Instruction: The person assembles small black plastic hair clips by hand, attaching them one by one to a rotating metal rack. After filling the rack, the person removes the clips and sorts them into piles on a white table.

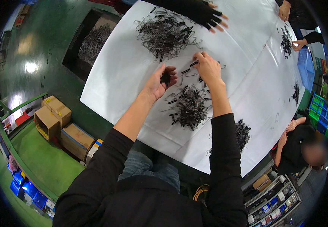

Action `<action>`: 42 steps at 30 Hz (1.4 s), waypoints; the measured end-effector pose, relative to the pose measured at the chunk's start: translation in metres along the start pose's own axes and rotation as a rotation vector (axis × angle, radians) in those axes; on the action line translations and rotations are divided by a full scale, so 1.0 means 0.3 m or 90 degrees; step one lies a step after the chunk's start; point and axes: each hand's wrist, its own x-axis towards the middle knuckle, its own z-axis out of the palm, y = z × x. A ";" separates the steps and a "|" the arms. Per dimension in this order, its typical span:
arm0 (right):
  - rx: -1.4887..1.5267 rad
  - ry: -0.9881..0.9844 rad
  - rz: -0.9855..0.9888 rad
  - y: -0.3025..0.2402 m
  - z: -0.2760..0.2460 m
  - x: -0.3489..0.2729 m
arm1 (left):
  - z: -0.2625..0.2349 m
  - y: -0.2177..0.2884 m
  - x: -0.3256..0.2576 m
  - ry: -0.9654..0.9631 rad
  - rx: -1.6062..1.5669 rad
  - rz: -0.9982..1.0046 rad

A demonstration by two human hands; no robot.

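A: Where the person's left hand (160, 81) is raised above the white-covered table (126, 64), its fingers are curled narrowly around a small bunch of black clips (166, 76), which rest against the palm. What does the right hand do?

B: The right hand (208, 67) lies palm down just beyond the near pile of clips (189, 106), its fingertips pinched on a single loose clip (194, 63) at the table surface. Whether that clip is fully lifted cannot be told.

A: And the surrounding stock?

B: A larger tangled heap (164, 34) lies farther up the table, near a co-worker's gloved hand (208, 15). A smaller pile (242, 132) lies near the table edge beside the right forearm. Other people's hands work at small piles on the far right (287, 39).

A: How, by judgement, is the picking best done?

B: Probably one clip at a time, taken from the loose scatter at the pile's margin rather than from the tangled middle, where the wire loops interlock and would drag neighbours along. The collecting hand is best kept close to the picking hand, so each transfer is short, and its fingers closed enough that the held bunch does not slip.

A: Anything below the table?

B: Cardboard boxes (54, 121) stand on the green floor to the left, and a dark bin of similar parts (92, 41) sits beside the table.
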 end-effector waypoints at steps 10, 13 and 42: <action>0.172 -0.042 -0.071 -0.063 0.040 -0.077 | 0.000 -0.011 -0.047 0.002 -0.033 0.005; -0.004 0.033 -0.067 -0.060 0.063 -0.080 | -0.030 0.005 -0.064 0.029 0.057 0.025; 0.641 0.162 0.401 0.128 0.088 -0.334 | -0.014 -0.065 -0.087 -0.051 0.121 -0.043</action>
